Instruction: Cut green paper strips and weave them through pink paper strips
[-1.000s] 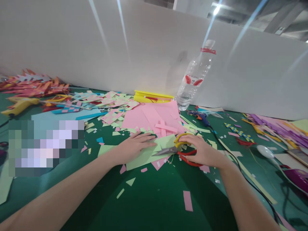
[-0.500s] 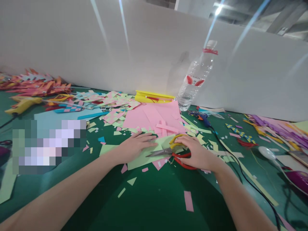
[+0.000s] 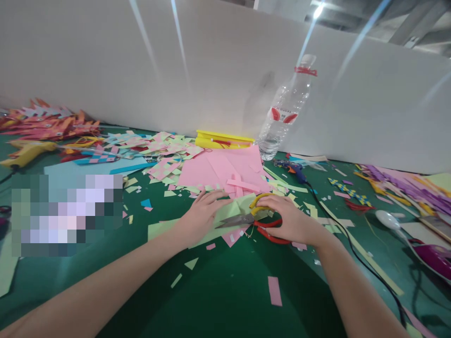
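Observation:
My left hand (image 3: 202, 217) is on a sheet of light green paper (image 3: 164, 228), its fingers bent over the sheet and gripping it. Near those fingers the paper bulges up off the table. My right hand (image 3: 287, 218) holds a pair of scissors (image 3: 243, 219) by the handles, one yellow and one red. The blades point left across the green paper, close to my left hand, and look nearly together. Beyond both hands lies a pink sheet (image 3: 197, 167) with crossed pink strips (image 3: 238, 183) on it.
A clear plastic bottle (image 3: 285, 115) leans against the white partition (image 3: 141, 70). A blue glue gun (image 3: 298, 172) with a black cord lies right, a yellow glue gun (image 3: 31, 152) left. Paper scraps (image 3: 165, 145) litter the green table (image 3: 218, 300). A purple-and-white device (image 3: 435, 258) sits far right.
My left hand has gone from lying flat on the green paper to curled fingers, and the sheet has buckled upward. The scissors stay in my right hand, barely moved.

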Motion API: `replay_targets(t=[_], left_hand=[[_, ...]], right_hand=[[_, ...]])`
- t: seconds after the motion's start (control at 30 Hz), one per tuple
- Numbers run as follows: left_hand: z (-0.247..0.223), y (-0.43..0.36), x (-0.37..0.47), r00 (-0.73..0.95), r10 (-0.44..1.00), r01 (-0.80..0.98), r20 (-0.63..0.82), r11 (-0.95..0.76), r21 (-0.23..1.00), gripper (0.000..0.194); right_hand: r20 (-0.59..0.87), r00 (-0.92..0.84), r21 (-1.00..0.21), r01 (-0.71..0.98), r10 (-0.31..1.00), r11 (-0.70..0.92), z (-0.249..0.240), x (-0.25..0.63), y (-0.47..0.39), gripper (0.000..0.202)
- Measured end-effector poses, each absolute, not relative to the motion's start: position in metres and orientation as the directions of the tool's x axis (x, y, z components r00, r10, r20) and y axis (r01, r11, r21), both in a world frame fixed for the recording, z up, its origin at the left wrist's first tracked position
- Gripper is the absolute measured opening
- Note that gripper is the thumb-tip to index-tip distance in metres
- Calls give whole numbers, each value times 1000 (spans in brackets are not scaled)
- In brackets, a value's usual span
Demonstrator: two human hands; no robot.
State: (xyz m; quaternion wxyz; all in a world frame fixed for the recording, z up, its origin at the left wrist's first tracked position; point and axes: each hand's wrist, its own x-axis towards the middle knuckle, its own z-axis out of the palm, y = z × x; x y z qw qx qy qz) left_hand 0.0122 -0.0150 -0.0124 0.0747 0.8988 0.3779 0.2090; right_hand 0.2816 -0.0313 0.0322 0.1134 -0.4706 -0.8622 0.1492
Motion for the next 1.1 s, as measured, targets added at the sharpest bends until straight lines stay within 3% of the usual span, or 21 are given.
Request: replay_targets(t=[0.07,0.17,0.27,0.47,0.67,1.1], left_hand=[[-8,-13,12,648,687,602,329,-726,331,46],[-1,-5,0,765,555,483,327,-830,279,43],[2,3,-14,811,523,479,261,-850,219,43],[-3,5,-18,821,555,541,137,-831,128,42],[-7,5,-16,832,531,529,161,-846,58,42],[-9,6,-18,829,539,536,148,-842,65,42]], right_hand=[[72,-538,-368,768,840,524,32,285,-30,41],[80,-543,-371,762,836,530,32,287,-29,40],[55,-541,-367,771,839,521,32,285,-31,40],[62,-542,-359,771,838,526,29,274,-33,41],[27,-560,-382,760,828,526,27,274,-32,43],[51,-568,-363,756,821,545,28,258,-37,39]])
